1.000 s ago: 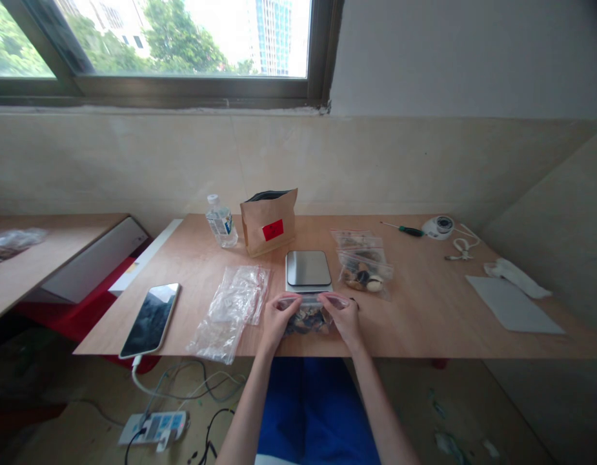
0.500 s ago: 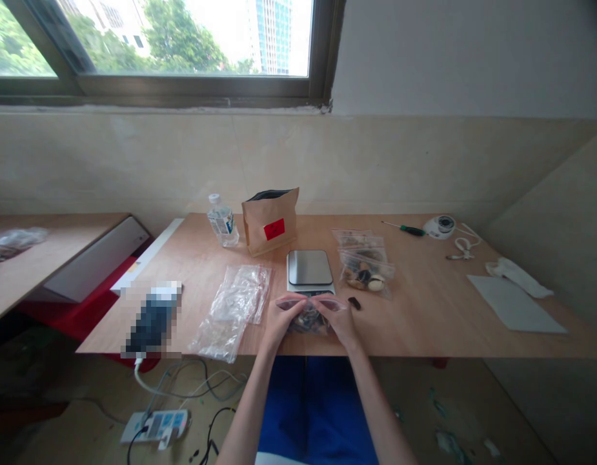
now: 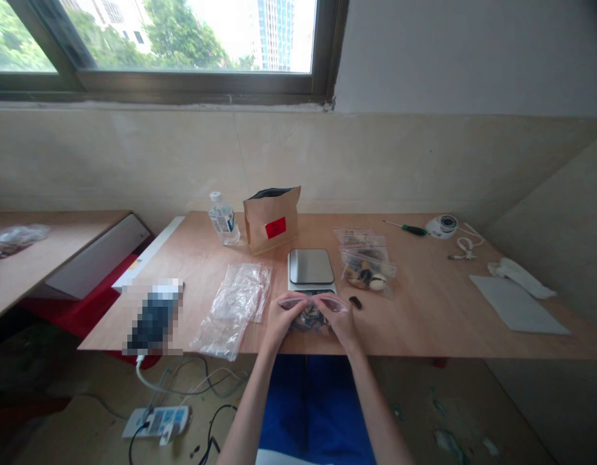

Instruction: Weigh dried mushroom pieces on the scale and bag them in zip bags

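Left hand (image 3: 283, 318), lower centre of the frame: thumb and fingers closed in a pinch on the mouth of a clear bag (image 3: 312, 323) with dark dried pieces inside. Right hand (image 3: 340, 318), just right of it: same pinch on the same mouth, thumb tips close together. The bag sits at the near side of the bench (image 3: 424, 329), between the hands. The step in hand is judged to be work on the bag's closure; whether it is sealed cannot be told. The next move appears to call for an even pinch drawn along the strip, contents clear of it.

Edges and room, left to right: the flat plastic bags (image 3: 235, 303), lower left of centre, overhang the front edge and limit the left elbow. The scale (image 3: 311, 266) blocks forward travel at centre. A loose dark piece (image 3: 355, 303) lies just beside the right hand, below the filled bags (image 3: 368, 274). The widest room runs from there rightward to the white sheet (image 3: 518, 305).
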`<state>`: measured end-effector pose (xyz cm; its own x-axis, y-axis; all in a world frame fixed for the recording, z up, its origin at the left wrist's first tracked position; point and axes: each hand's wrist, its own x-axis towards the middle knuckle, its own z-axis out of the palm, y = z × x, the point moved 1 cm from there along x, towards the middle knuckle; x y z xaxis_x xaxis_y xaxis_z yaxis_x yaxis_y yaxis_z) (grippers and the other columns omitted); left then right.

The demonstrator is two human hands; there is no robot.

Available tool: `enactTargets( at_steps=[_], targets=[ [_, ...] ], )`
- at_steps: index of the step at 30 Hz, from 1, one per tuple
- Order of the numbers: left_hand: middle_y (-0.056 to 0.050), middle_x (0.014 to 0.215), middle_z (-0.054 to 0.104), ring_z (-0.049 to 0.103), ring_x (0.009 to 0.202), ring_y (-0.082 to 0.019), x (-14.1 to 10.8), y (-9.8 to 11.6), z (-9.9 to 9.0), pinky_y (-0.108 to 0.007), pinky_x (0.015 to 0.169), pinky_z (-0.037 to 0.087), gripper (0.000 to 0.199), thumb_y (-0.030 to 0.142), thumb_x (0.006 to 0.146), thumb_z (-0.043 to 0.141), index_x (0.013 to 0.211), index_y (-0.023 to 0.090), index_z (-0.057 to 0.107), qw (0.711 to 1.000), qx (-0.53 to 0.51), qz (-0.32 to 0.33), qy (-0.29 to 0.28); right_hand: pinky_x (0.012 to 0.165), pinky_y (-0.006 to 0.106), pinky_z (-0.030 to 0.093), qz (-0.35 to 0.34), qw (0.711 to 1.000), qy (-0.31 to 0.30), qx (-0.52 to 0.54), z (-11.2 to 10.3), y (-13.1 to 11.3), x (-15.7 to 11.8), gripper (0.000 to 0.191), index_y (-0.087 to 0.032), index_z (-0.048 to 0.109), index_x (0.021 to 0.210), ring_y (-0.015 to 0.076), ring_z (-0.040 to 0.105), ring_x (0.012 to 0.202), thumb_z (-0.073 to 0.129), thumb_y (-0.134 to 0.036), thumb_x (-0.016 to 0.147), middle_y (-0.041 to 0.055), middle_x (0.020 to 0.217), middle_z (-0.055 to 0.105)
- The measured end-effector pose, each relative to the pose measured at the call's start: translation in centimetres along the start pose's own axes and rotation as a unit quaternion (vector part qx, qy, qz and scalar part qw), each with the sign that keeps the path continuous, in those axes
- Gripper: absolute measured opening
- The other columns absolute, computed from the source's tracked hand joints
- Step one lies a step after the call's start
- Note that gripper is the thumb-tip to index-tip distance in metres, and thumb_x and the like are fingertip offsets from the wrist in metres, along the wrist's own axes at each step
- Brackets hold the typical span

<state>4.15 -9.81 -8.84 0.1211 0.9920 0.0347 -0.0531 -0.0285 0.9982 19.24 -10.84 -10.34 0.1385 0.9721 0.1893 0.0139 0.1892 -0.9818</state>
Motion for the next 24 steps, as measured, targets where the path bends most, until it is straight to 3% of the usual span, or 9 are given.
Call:
enactTargets(
  at_steps=[12,24],
  targets=[
    [-0.006,0.075,0.070,0.063,0.073,-0.018,-0.11,-0.46,-0.09,-0.025,0.068,0.048,0.023,0.036,0.069,0.070,0.074,0.013,0.071,1.000,0.008,0.013,0.025,0.065,0.026,0.050,-0.003,1.000,-0.005,-0.026,0.00,-0.04,-0.13,0.017,-0.019,0.066,0.072,0.0160,0.062,0.069,0.063,-0.035,0.076,0.0015,0.070,0.066],
    [-0.006,0.079,0.069,0.063,0.077,-0.018,-0.01,-0.11,0.34,-0.027,0.071,0.048,0.024,0.038,0.072,0.066,0.079,0.014,0.069,1.000,0.003,0.031,-0.002,0.067,0.027,0.052,-0.015,1.000,-0.007,-0.011,0.40,0.35,0.07,0.016,-0.020,0.068,0.076,0.0165,0.064,0.070,0.065,-0.035,0.074,0.0019,0.074,0.068]
  ],
)
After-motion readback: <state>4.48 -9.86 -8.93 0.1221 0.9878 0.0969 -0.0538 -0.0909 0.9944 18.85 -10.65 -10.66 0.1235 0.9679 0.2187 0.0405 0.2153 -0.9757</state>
